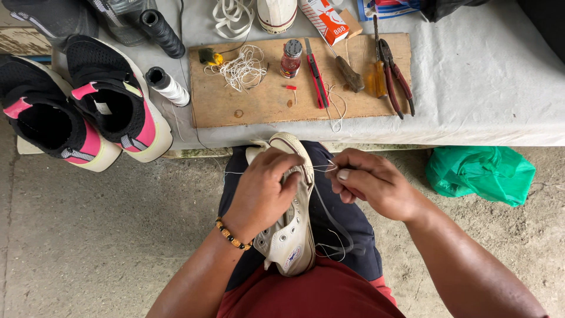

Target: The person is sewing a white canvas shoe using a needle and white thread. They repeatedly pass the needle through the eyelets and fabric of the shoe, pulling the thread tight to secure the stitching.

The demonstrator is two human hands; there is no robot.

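One cream canvas high-top shoe [289,229] lies on the lap, left hand [263,191] clamped around its toe; right hand [366,182] beside it pinches one thin white thread [322,169]; two black-and-pink sneakers [76,100] stand beyond it.

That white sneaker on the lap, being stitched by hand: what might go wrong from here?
The thin thread is pulled taut between the white sneaker and the right hand; it could snap or cut into fingers. The left hand grips the toe right by the stitching, so a slip might prick it. The loose lace dangling over the lap might tangle with the thread.
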